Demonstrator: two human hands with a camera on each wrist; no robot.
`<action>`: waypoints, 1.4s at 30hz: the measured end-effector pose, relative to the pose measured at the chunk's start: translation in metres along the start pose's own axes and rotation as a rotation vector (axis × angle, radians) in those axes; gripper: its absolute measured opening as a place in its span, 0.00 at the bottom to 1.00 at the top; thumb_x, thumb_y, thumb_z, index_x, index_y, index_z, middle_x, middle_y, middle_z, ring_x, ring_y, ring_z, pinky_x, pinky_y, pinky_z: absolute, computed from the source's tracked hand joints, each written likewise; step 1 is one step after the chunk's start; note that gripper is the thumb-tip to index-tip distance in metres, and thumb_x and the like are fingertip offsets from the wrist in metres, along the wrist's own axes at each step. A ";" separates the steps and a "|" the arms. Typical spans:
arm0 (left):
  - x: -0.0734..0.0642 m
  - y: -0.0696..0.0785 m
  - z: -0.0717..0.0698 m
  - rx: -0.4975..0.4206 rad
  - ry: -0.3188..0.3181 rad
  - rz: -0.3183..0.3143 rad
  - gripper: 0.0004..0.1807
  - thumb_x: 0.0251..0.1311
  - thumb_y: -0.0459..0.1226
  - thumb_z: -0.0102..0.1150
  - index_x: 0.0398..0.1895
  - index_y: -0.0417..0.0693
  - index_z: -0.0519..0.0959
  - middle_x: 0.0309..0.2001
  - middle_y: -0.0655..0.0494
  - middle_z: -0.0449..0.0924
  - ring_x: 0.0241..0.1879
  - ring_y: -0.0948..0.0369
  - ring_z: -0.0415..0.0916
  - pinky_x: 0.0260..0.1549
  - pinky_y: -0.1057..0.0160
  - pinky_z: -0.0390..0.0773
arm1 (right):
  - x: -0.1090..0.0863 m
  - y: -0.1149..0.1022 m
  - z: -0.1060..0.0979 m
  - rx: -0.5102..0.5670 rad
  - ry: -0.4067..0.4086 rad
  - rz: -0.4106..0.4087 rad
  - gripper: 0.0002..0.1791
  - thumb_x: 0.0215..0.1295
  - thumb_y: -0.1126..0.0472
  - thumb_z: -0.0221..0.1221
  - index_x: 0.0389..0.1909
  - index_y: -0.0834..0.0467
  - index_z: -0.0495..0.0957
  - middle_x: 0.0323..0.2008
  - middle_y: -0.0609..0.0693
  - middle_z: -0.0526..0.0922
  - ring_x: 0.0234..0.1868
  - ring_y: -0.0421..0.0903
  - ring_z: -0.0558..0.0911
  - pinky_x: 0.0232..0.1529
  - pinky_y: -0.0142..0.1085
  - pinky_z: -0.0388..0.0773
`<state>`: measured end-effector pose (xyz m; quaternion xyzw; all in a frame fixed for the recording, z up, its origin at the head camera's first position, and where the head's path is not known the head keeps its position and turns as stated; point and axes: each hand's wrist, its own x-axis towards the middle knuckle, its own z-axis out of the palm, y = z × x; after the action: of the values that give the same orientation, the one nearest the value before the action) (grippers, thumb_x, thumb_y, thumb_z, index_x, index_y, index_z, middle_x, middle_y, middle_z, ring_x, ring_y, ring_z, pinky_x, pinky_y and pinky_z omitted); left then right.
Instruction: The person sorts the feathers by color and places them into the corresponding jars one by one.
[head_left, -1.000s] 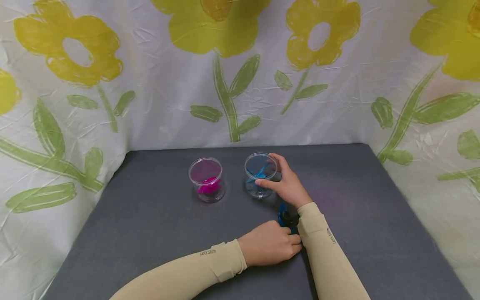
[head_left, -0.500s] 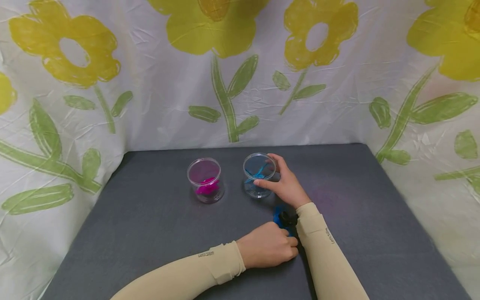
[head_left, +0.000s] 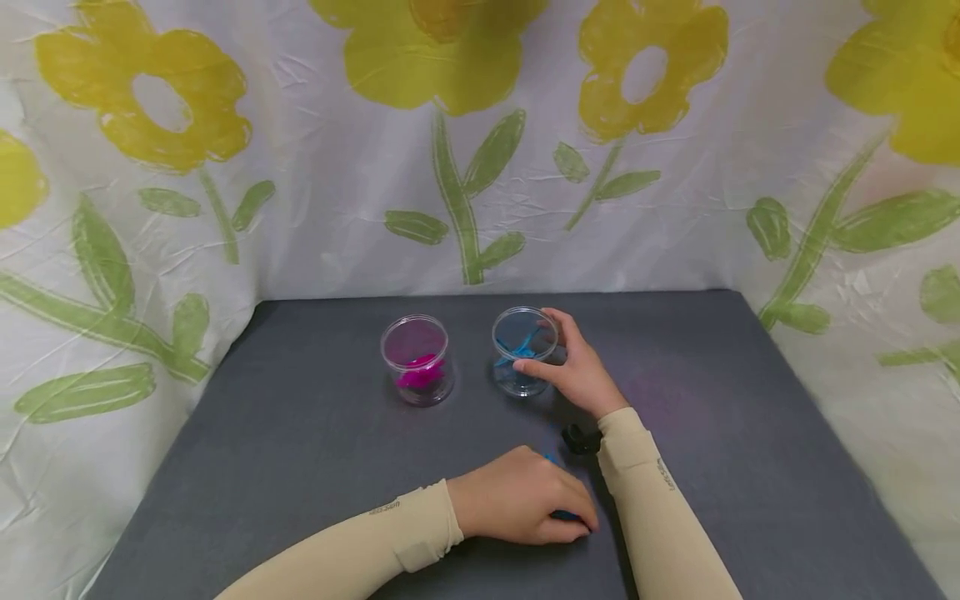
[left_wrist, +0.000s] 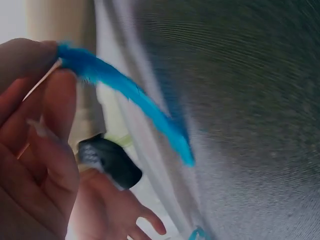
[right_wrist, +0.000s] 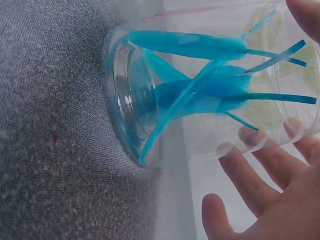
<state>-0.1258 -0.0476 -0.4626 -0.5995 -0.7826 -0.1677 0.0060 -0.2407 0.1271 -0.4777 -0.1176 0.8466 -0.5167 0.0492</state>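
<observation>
Between its thumb and fingertips my left hand (head_left: 525,498) pinches a blue feather (left_wrist: 125,89), low over the cloth and close to the right forearm. From the head view most of that feather is hidden under the hand. My right hand (head_left: 581,371) holds a clear round plastic jar (head_left: 523,385) from its right side, thumb in front and fingers behind. The jar stands upright, and several blue feathers (right_wrist: 200,90) lean inside it, their stems pointing to the rim.
Left of the held jar, a second clear jar (head_left: 423,398) stands upright with bright pink feathers (head_left: 422,372) in it. A dark grey cloth (head_left: 300,450) covers the table. Flower-printed white curtains (head_left: 337,225) enclose the back and sides. A black wrist camera (head_left: 581,439) sits by the right cuff.
My left hand has shifted slightly left and turned, and the blue that showed beside the right wrist is now mostly under it. The right hand keeps its hold on the jar.
</observation>
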 end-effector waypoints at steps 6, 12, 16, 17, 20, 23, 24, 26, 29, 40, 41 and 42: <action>-0.013 -0.009 -0.025 -0.451 0.100 -0.122 0.08 0.74 0.40 0.67 0.50 0.59 0.92 0.41 0.70 0.91 0.30 0.82 0.72 0.34 0.81 0.77 | 0.000 0.000 0.002 -0.003 0.010 -0.011 0.55 0.62 0.34 0.75 0.84 0.35 0.54 0.81 0.48 0.68 0.79 0.60 0.69 0.73 0.68 0.70; -0.029 -0.022 -0.044 -0.726 0.197 -0.294 0.07 0.75 0.43 0.68 0.50 0.57 0.91 0.36 0.64 0.90 0.27 0.72 0.77 0.30 0.70 0.81 | 0.001 -0.001 0.005 0.000 0.010 -0.008 0.56 0.62 0.33 0.75 0.84 0.35 0.53 0.81 0.50 0.68 0.79 0.61 0.68 0.74 0.70 0.69; -0.038 -0.031 -0.052 -0.852 0.254 -0.359 0.08 0.75 0.41 0.68 0.51 0.54 0.91 0.35 0.55 0.90 0.28 0.59 0.80 0.32 0.65 0.84 | 0.002 -0.002 0.007 -0.009 0.008 -0.004 0.56 0.61 0.32 0.75 0.84 0.35 0.53 0.81 0.49 0.68 0.79 0.61 0.68 0.73 0.71 0.69; -0.039 -0.034 -0.054 -0.876 0.268 -0.369 0.08 0.75 0.40 0.68 0.52 0.53 0.91 0.37 0.54 0.91 0.29 0.55 0.82 0.35 0.63 0.86 | 0.002 -0.002 0.008 -0.012 0.008 -0.007 0.56 0.61 0.32 0.75 0.84 0.35 0.53 0.81 0.49 0.68 0.79 0.61 0.68 0.73 0.71 0.69; -0.042 -0.040 -0.062 -0.936 0.322 -0.411 0.09 0.75 0.37 0.67 0.52 0.48 0.90 0.44 0.53 0.93 0.34 0.47 0.86 0.41 0.57 0.90 | 0.002 -0.003 0.011 -0.014 0.000 -0.019 0.55 0.61 0.33 0.75 0.84 0.35 0.54 0.81 0.48 0.69 0.79 0.61 0.69 0.74 0.70 0.69; -0.045 -0.046 -0.073 -0.961 0.387 -0.452 0.09 0.75 0.37 0.66 0.52 0.48 0.90 0.48 0.52 0.93 0.37 0.44 0.87 0.43 0.53 0.91 | 0.002 -0.004 0.013 -0.011 -0.021 -0.040 0.52 0.66 0.39 0.74 0.83 0.36 0.54 0.80 0.48 0.69 0.80 0.60 0.68 0.77 0.68 0.66; -0.046 -0.048 -0.076 -0.967 0.410 -0.467 0.09 0.75 0.37 0.66 0.53 0.47 0.90 0.47 0.51 0.93 0.36 0.43 0.87 0.43 0.53 0.91 | 0.002 -0.004 0.013 -0.009 -0.028 -0.047 0.51 0.67 0.42 0.74 0.83 0.36 0.55 0.80 0.49 0.70 0.81 0.60 0.68 0.78 0.67 0.65; -0.047 -0.052 -0.084 -0.961 0.459 -0.494 0.09 0.75 0.38 0.67 0.53 0.49 0.90 0.45 0.50 0.92 0.36 0.41 0.86 0.42 0.54 0.90 | 0.002 -0.005 0.014 -0.007 -0.041 -0.059 0.50 0.68 0.48 0.74 0.83 0.39 0.55 0.80 0.51 0.70 0.82 0.60 0.67 0.80 0.66 0.63; -0.048 -0.058 -0.094 -0.931 0.529 -0.540 0.10 0.76 0.41 0.66 0.54 0.51 0.89 0.41 0.47 0.91 0.36 0.44 0.85 0.37 0.59 0.86 | 0.002 -0.007 0.016 -0.011 -0.052 -0.046 0.51 0.66 0.49 0.76 0.82 0.40 0.56 0.79 0.54 0.71 0.80 0.62 0.68 0.79 0.66 0.66; -0.041 -0.084 -0.114 -0.951 0.730 -0.661 0.17 0.77 0.49 0.65 0.59 0.52 0.87 0.52 0.53 0.91 0.37 0.52 0.85 0.35 0.64 0.79 | 0.000 -0.014 0.018 0.000 -0.077 0.025 0.54 0.59 0.40 0.80 0.80 0.39 0.58 0.78 0.53 0.70 0.78 0.63 0.69 0.73 0.69 0.72; -0.039 -0.086 -0.115 -0.952 0.754 -0.667 0.17 0.77 0.49 0.65 0.59 0.53 0.87 0.53 0.54 0.91 0.37 0.53 0.85 0.36 0.64 0.79 | 0.000 -0.015 0.018 0.005 -0.077 0.023 0.54 0.58 0.40 0.80 0.80 0.39 0.59 0.78 0.52 0.71 0.78 0.62 0.70 0.73 0.69 0.72; -0.038 -0.088 -0.115 -0.952 0.776 -0.673 0.17 0.77 0.50 0.65 0.59 0.53 0.87 0.53 0.54 0.91 0.38 0.53 0.85 0.36 0.65 0.79 | 0.000 -0.015 0.018 0.009 -0.076 0.022 0.53 0.58 0.40 0.80 0.79 0.38 0.59 0.77 0.51 0.72 0.77 0.61 0.70 0.73 0.69 0.72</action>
<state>-0.2196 -0.1339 -0.3842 -0.1588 -0.7084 -0.6871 -0.0304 -0.2344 0.1046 -0.4729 -0.1274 0.8431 -0.5150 0.0876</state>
